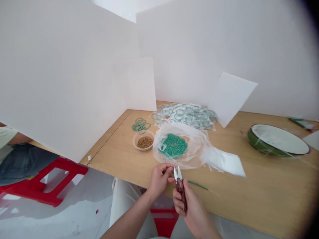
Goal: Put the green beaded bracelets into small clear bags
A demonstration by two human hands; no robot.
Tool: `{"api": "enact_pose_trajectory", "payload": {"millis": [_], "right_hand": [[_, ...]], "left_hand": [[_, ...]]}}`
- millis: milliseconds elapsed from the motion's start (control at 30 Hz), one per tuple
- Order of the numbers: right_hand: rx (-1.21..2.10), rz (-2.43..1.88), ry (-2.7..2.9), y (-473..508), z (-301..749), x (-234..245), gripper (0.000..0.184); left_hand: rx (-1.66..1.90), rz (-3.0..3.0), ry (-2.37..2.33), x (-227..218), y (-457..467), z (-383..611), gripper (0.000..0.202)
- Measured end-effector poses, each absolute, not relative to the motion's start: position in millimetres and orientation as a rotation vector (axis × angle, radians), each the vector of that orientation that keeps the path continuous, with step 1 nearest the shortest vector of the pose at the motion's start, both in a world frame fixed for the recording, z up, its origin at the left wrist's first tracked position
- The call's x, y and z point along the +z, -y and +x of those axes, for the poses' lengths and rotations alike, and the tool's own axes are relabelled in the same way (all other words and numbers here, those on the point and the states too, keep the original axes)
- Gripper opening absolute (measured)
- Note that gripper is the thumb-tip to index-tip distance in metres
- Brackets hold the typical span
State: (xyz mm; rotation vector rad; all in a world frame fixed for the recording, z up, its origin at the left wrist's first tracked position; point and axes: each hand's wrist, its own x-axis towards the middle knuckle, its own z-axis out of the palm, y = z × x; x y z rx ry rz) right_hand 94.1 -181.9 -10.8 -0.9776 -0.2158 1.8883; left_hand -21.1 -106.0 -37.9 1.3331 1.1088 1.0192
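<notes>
My right hand point(190, 207) grips a pair of thread snips point(181, 189) with dark red handles; the pale blades point away from me and stand apart. Just left of the blade tips, my left hand point(160, 179) is closed in a pinch. A thin strand of green beads point(198, 184) runs from the pinching fingers, behind the snips, out to the right over the table edge area, ending in a fine pale thread. The exact pinch point is too small to make out. Ahead of both hands, a clear plastic bag point(196, 146) lies open around loose green beads point(173, 145).
A small clear bowl of brown-gold beads point(145, 142) sits left of the bag, with several green bead rings point(141, 125) behind it. Bagged rings point(185, 114) lie at the back. A green-sided basin point(276, 139) stands right. White panels point(99, 66) border the wooden table point(112, 149).
</notes>
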Motion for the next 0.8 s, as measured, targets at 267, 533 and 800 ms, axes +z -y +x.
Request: {"api": "enact_pose_trajectory", "payload": {"millis": [267, 533, 800], "right_hand": [[1.964, -0.974, 0.057, 177, 95, -14, 0.052], [1.942, -0.955, 0.006, 179, 92, -11, 0.053], [1.881, -0.900, 0.041, 179, 85, -12, 0.044]], "left_hand": [[1.006, 1.413, -1.163, -38, 107, -22, 0.030], [0.991, 1.420, -1.173, -36, 108, -21, 0.029], [0.982, 1.416, -1.191, -33, 108, -22, 0.031]]}}
